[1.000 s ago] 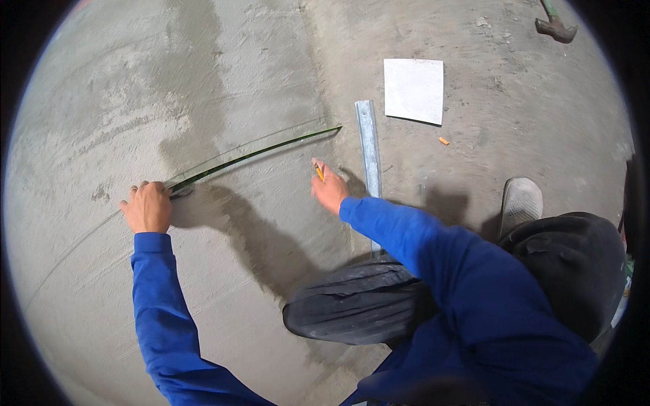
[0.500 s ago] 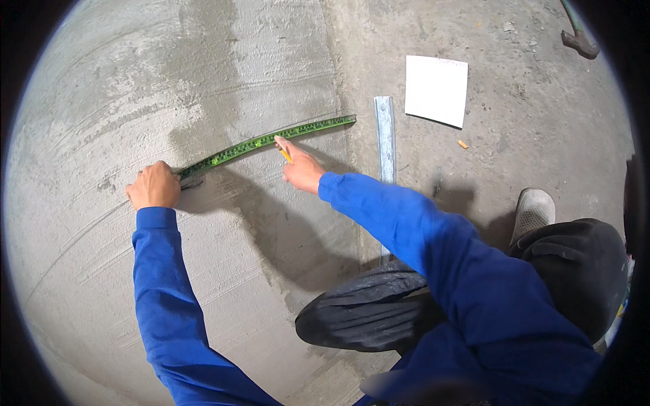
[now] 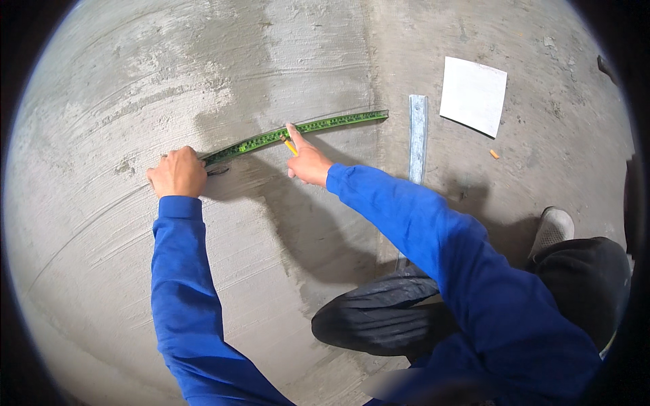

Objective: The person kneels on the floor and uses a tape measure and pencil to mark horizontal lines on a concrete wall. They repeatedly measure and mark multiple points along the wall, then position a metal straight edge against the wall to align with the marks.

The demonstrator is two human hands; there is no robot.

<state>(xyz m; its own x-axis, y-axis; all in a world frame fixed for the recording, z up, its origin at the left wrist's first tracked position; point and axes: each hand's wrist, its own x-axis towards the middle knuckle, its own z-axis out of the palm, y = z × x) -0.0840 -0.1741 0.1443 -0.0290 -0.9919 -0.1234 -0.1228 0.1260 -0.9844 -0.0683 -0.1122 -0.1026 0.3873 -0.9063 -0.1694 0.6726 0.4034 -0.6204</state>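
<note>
A green tape measure blade (image 3: pixel 332 124) with dark markings runs in a slight curve across the grey plastered surface (image 3: pixel 128 250). At its left end, my left hand (image 3: pixel 179 172) is closed round the tape measure, whose case is hidden by the fingers. A dark cord or strap (image 3: pixel 218 171) shows beside that hand. My right hand (image 3: pixel 310 162) is near the blade's middle, its index fingertip laid against it. A yellow pencil (image 3: pixel 291 146) is held in this hand, its tip at the blade's lower edge.
To the right, on rough concrete, lie a grey metal strip (image 3: pixel 418 135), a white square tile (image 3: pixel 474 95) and a small orange piece (image 3: pixel 494 154). My bent knee (image 3: pixel 372 314) and shoe (image 3: pixel 554 229) are below them. A dark object (image 3: pixel 607 68) is cut off at the right rim.
The view has shifted, so the scene sits farther right and the hammer is mostly out of sight. My right hand has moved a little left along the blade with the pencil.
</note>
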